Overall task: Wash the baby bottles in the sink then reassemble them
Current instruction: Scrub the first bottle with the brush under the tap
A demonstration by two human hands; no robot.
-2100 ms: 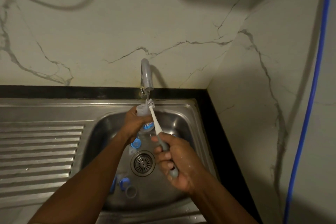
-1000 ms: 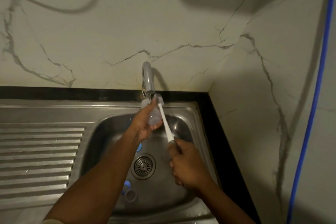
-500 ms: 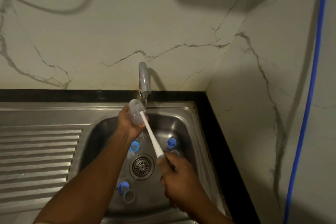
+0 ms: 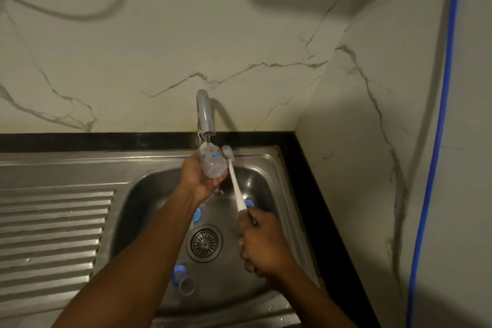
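My left hand (image 4: pixel 198 176) grips a clear baby bottle (image 4: pixel 213 164) with its mouth up under the running tap (image 4: pixel 204 113). My right hand (image 4: pixel 262 242) is closed on the handle of a white bottle brush (image 4: pixel 233 181). The brush's grey head is outside the bottle, just to the right of its top. Blue bottle parts lie in the sink (image 4: pixel 274 168): a piece (image 4: pixel 197 214) beside my left forearm, one (image 4: pixel 249 203) behind the brush handle, and a blue ring (image 4: pixel 179 273) with a grey ring (image 4: pixel 187 285) near the front.
The round drain (image 4: pixel 204 243) sits mid-basin. A ribbed steel drainboard (image 4: pixel 53 234) stretches to the left. Marble walls close the back and right side, with a black counter edge (image 4: pixel 314 194) along the sink. A blue hose (image 4: pixel 436 141) hangs on the right wall.
The brush has come out of the bottle and now stands beside it. My left hand has turned the bottle's mouth up under the tap stream.
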